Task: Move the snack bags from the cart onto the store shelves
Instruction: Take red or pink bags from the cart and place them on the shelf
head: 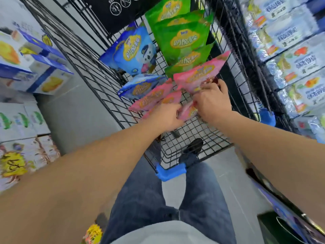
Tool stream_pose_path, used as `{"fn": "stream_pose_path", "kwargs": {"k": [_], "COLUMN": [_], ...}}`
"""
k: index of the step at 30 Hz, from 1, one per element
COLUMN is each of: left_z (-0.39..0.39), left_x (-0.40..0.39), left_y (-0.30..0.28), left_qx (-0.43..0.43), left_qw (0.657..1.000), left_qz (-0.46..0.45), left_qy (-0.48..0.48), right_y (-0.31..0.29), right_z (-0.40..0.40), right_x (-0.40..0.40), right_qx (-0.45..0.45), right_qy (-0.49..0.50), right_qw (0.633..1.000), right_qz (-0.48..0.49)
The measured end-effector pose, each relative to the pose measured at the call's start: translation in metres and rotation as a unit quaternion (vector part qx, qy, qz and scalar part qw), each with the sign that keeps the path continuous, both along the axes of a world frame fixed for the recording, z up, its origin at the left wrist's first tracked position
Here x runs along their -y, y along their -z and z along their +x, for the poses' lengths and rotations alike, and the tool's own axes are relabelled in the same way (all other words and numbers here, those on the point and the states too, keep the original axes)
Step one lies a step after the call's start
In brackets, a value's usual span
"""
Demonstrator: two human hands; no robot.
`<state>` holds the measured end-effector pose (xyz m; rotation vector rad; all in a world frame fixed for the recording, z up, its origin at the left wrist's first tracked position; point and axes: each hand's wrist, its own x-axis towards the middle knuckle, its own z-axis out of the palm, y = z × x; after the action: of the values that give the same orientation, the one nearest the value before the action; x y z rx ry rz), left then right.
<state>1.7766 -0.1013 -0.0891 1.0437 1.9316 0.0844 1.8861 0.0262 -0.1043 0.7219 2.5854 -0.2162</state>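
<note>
Two hands are inside the wire cart, both working on the pink snack bags. The left hand has its fingers curled around the lower pink bags, which lie near the front of the cart floor. The right hand pinches the bottom edge of another pink bag that stands tilted against the green bags. Some blue bags lie more to the left side of the cart. All the snack bags are in the cart; none is on a shelf yet, so I judge the task is at the picking step.

To do this step well, I think it is better to gather the pink bags into one flat pile before lifting, with the edges lined up, so that no bag slips out. The grip should be on the sealed edges and not on the puffed middle, because these bags can crush or pop. The picture is blurred, so how many pink bags the left hand holds I cannot tell. The shelves with white boxes stand just beside the cart on the right, and the lift should clear the cart wall.
</note>
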Motion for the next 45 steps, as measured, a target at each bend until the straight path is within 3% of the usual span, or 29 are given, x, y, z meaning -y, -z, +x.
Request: {"fn": "stream_pose_path", "kwargs": {"k": [5,9,15,19,22,24,27,31,35,41,45], "left_z": [0.017,0.023,0.027,0.031,0.042,0.051,0.061,0.089,0.13,0.211,0.273], "left_x": [0.014,0.023,0.035,0.033,0.023,0.016,0.007,-0.012,-0.034,-0.066,-0.086], "left_y": [-0.029,-0.056,-0.08,-0.096,-0.116,-0.128,-0.141,-0.16,-0.17,-0.169,-0.166], "left_qx": [0.116,0.139,0.159,0.147,0.189,0.222,0.293,0.418,0.46,0.463,0.404], "left_qw": [0.972,0.949,0.947,0.951,0.928,0.915,0.885,0.836,0.833,0.842,0.896], "left_qz": [0.059,0.093,0.11,0.16,0.206,0.212,0.202,0.184,0.15,0.136,0.104], "left_qy": [-0.195,-0.266,-0.255,-0.221,-0.244,-0.264,-0.299,-0.304,-0.267,-0.242,-0.154], "right_y": [-0.032,-0.063,-0.109,-0.146,-0.167,-0.172,-0.176,-0.173,-0.169,-0.161,-0.152], "right_z": [0.021,0.031,0.053,0.072,0.092,0.114,0.147,0.191,0.243,0.32,0.382], "right_x": [-0.009,-0.001,0.021,0.041,0.047,0.048,0.057,0.07,0.08,0.085,0.074], "right_qx": [-0.078,-0.14,-0.205,-0.285,-0.325,-0.339,-0.404,-0.383,-0.448,-0.459,-0.486], "right_qy": [0.04,0.073,0.169,0.226,0.291,0.39,0.529,0.586,0.655,0.703,0.741], "right_qw": [0.996,0.986,0.953,0.928,0.9,0.856,0.728,0.671,0.545,0.502,0.428], "right_qz": [-0.034,-0.054,-0.145,-0.082,0.003,-0.027,-0.166,-0.243,-0.269,-0.206,-0.178]}}
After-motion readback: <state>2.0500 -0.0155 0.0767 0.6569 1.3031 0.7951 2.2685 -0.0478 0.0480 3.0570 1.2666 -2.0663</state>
